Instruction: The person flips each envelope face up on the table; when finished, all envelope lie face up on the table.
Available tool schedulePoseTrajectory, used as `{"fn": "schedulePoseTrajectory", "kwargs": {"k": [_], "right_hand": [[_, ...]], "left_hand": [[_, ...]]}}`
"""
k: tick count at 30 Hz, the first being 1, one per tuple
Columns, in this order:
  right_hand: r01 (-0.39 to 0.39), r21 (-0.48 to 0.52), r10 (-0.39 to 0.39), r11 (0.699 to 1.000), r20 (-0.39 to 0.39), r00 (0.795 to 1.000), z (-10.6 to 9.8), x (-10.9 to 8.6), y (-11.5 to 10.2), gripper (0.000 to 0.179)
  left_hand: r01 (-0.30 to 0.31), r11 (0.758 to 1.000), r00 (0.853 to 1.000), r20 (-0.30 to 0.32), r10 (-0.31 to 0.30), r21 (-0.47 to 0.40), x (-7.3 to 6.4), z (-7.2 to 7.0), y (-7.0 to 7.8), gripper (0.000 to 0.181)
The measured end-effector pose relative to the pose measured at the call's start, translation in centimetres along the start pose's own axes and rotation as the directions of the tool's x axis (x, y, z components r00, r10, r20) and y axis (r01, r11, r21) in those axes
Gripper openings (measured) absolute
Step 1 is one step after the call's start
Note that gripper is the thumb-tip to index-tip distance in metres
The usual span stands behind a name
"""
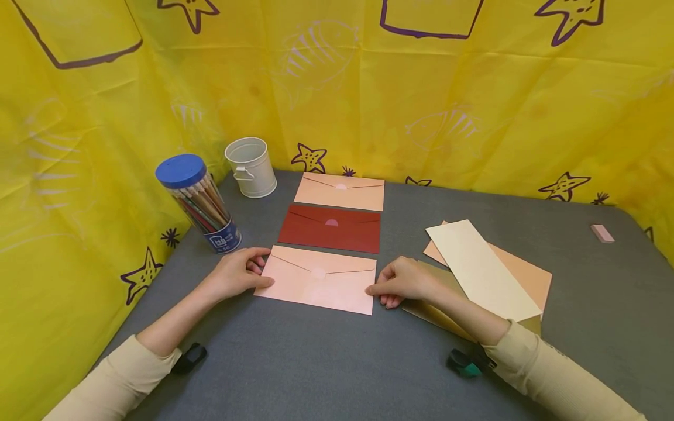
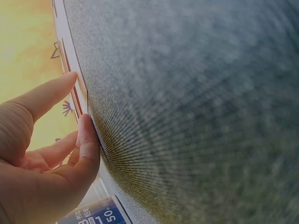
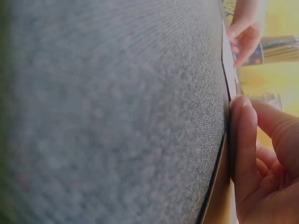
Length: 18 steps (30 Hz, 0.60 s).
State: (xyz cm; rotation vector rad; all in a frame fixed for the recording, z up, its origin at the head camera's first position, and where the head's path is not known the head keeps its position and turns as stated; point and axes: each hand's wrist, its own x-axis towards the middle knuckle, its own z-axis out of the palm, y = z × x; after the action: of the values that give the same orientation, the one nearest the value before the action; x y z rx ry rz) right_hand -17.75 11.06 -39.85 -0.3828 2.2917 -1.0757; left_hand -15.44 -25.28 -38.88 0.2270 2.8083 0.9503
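Item: pink envelope [image 1: 321, 283], lying flat on the grey worktop [image 1: 316, 362], flap side up, between the two hands.

Left hand [image 1: 238, 273]: grip pinching the envelope's left edge, thumb and forefinger curled to it near the far corner.
Right hand [image 1: 404, 279]: grip pinching the right edge between thumb and forefinger.

Surroundings:
- Red envelope [image 1: 329, 234], flap up, just beyond the pink one, between the grips.
- Peach envelope [image 1: 339, 196], flap up, next beyond the red.
- Pencil tub [image 1: 199, 202], blue-lidded, upright, near the left grip on its far side; closest bulky object to it.
- White bucket [image 1: 251, 169], upright, farther beyond the left grip.
- Gold envelope [image 1: 439, 272], right of the right grip, partly under that forearm.
- Cream paper [image 1: 484, 269], overlapping the gold, farther right.
- Second peach piece [image 1: 518, 263], partly beneath the cream.
- Eraser [image 1: 602, 234], well right of the right grip.
- Yellow curtain [image 1: 337, 88], behind everything.
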Motion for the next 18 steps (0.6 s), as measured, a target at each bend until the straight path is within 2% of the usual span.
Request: {"fn": "schedulePoseTrajectory", "kwargs": {"k": [5, 8, 14, 18], "right_hand": [[0.043, -0.012, -0.043, 0.999, 0.003, 0.999, -0.2, -0.3, 0.3, 0.031], [0.062, -0.016, -0.062, 0.998, 0.0, 0.998, -0.3, -0.6, 0.5, 0.031], [0.13, 0.014, -0.13, 0.991, -0.007, 0.991, -0.3, -1.7, 1.0, 0.027], [0.177, 0.049, -0.175, 0.983, -0.031, 0.984, -0.4, -2.5, 1.7, 0.022]], "left_hand": [[-0.024, 0.999, 1.0, -0.009, 0.024, 0.028, 0.0, 0.0, 0.4, 0.067], [-0.06, 0.997, 0.997, -0.04, 0.063, 0.057, -0.2, 0.1, 0.8, 0.068], [-0.18, 0.976, 0.975, -0.108, 0.194, 0.123, -0.8, 0.8, 1.8, 0.061], [-0.253, 0.961, 0.956, -0.126, 0.266, 0.111, -1.0, 1.9, 2.8, 0.05]]}}
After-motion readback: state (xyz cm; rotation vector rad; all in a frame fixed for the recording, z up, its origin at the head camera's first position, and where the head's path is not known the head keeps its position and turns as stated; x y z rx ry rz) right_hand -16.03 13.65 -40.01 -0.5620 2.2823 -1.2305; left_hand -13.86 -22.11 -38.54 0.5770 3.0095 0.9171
